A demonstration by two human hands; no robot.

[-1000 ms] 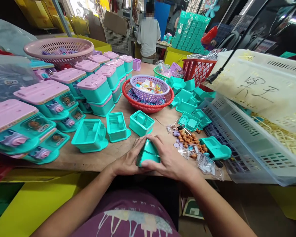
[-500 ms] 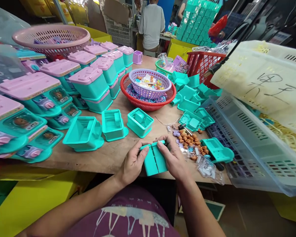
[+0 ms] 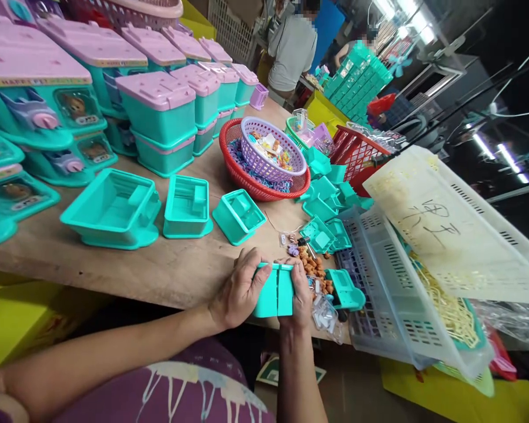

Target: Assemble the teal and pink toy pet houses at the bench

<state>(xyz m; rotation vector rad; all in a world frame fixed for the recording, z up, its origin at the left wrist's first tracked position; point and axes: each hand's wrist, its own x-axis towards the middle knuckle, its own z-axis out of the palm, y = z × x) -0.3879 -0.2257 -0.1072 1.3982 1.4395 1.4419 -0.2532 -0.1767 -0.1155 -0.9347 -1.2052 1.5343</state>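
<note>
A teal plastic toy shell stands upright at the near edge of the wooden table, gripped from both sides. My left hand clasps its left side with the thumb on top. My right hand clasps its right side, fingers over the top edge. Just right of it lie small brown and lilac parts, clear plastic pieces and a teal base part. Three open teal boxes sit in a row farther back on the table.
Finished teal toys with pink lids are stacked at the left. A red basket holds a purple basket of small parts. White slotted crates lean at the right over loose teal shells. A person stands far back.
The view has swung left and tilted. The teal shell, first cupped under both hands, now stands upright between them at the table edge.
</note>
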